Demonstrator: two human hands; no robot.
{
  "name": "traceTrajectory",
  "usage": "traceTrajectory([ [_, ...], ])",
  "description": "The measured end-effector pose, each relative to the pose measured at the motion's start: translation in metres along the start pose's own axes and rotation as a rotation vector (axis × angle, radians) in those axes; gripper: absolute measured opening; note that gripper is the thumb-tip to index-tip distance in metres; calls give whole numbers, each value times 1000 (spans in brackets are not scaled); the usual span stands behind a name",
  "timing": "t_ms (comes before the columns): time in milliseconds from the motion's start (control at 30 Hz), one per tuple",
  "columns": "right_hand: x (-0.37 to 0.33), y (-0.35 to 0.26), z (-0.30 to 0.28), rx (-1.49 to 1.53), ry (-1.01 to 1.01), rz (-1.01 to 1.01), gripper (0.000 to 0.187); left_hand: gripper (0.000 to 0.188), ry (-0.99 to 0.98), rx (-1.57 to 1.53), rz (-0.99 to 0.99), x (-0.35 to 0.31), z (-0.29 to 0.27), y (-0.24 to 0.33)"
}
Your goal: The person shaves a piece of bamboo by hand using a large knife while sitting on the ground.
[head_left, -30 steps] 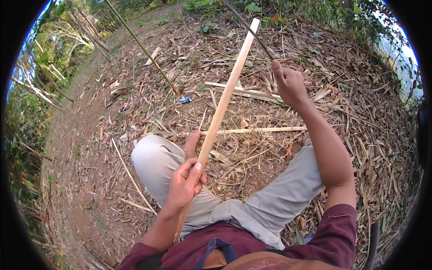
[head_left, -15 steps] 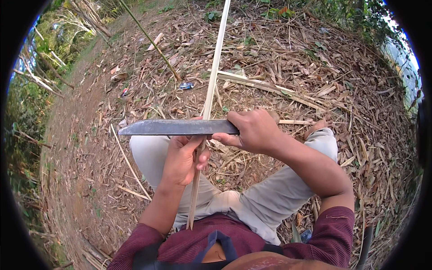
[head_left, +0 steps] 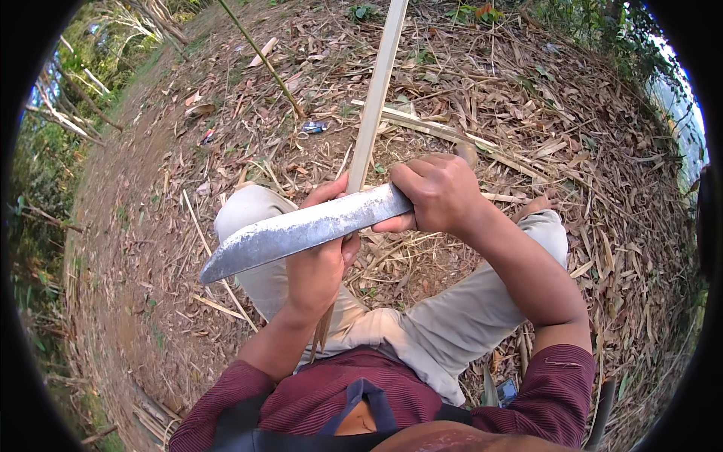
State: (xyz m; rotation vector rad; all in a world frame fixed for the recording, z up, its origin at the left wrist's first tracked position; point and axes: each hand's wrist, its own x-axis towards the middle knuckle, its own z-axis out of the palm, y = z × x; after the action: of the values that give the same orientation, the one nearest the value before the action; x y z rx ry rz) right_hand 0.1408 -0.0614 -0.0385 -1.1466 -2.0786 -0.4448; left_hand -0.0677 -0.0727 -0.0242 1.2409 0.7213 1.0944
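My right hand (head_left: 440, 194) is wrapped around the handle of a machete (head_left: 301, 230), whose wooden butt end shows beyond the knuckles. Its broad grey, worn blade slants down to the left across the front of my left hand (head_left: 316, 271). That hand is closed around a long pale strip of split bamboo (head_left: 376, 105), partly hidden behind the blade. The strip runs from near my lap, between my legs, up past the top of the picture. Whether the edge touches the strip I cannot tell.
Dry leaves and shavings cover the ground around my bent legs (head_left: 467, 316). Ahead on the right lie more split bamboo pieces (head_left: 444, 132). A thin green stem (head_left: 263, 60) leans at the upper left, near a small blue wrapper (head_left: 315, 127). Thin strips (head_left: 207, 241) lie beside my left knee.
The machete has turned from level to slanting, its tip lower and its broad face showing. My right hand has risen slightly. My left hand has moved up the strip, whose upper part has shifted right.
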Motion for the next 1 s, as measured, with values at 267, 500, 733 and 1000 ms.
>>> traceTrajectory([
  [267, 7, 17, -10, -102, 10, -16, 69, 47, 23, 66, -29, 5, -8, 5],
  [500, -3, 55, -8, -252, 33, 168, 69, 31, 57, 82, -61, 1, -10, 23],
  [733, -30, 116, -52, 373, 252, 1138, 70, 31, -7, 76, -79, -22, -23, 17],
  [1000, -4, 40, -29, 606, 189, 857, 66, 34, -20, -5, -106, 4, -18, 19],
])
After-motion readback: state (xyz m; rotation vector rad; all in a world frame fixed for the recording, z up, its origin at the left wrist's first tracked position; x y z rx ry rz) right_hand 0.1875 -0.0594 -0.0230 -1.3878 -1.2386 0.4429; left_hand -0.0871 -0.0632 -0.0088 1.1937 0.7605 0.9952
